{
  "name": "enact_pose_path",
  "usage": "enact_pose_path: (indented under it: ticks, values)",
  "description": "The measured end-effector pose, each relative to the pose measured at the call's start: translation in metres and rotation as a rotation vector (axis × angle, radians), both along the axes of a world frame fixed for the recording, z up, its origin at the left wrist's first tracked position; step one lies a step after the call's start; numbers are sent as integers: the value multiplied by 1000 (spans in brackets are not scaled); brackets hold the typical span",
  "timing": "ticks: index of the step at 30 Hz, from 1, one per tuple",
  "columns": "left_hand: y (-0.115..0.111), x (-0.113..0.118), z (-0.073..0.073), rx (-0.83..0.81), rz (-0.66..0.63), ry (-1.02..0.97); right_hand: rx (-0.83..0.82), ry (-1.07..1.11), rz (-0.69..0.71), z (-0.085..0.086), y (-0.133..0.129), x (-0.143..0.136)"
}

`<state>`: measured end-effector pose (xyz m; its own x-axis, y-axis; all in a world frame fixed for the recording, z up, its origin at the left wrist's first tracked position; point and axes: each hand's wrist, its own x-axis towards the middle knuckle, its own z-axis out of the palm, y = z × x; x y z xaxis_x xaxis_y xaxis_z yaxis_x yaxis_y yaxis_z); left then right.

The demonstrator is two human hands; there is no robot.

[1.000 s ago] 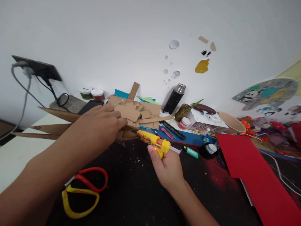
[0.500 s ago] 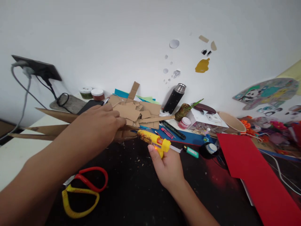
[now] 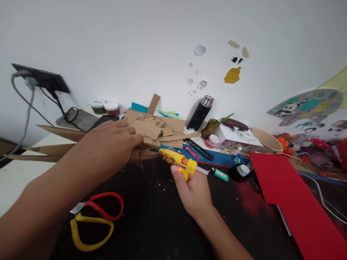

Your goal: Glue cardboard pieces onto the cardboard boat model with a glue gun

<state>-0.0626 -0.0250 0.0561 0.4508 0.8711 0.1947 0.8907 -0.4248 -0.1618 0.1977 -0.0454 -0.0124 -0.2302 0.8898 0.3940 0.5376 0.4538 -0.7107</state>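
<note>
My right hand (image 3: 193,189) is wrapped round a yellow hot glue gun (image 3: 176,159) with a small light glowing on it. A clear glue stick (image 3: 202,170) pokes out of its back end. The gun's nozzle points left and meets the right end of a cardboard construction (image 3: 143,155); whether they touch I cannot tell. My left hand (image 3: 116,141) lies over that cardboard with its fingers curled onto it, hiding part of it. Long cardboard strips (image 3: 58,148) stick out to the left behind my forearm.
Scissors (image 3: 92,218) with red and yellow handles lie on the dark table. Cardboard scraps (image 3: 148,128) are heaped behind my left hand. Beyond stand a black flask (image 3: 200,113) and a pink-lidded jar (image 3: 212,141). A green lighter (image 3: 220,174) and red sheet (image 3: 292,202) lie rightward.
My left hand and the cardboard under it have shifted slightly to the left. My right hand keeps the glue gun in nearly the same place.
</note>
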Motion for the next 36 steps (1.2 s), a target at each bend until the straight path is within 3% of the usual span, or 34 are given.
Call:
enact_pose_path:
  ticks: [36]
  values:
    - [4,-3,-5,52,-14,29,29,8,-17,0,2,0]
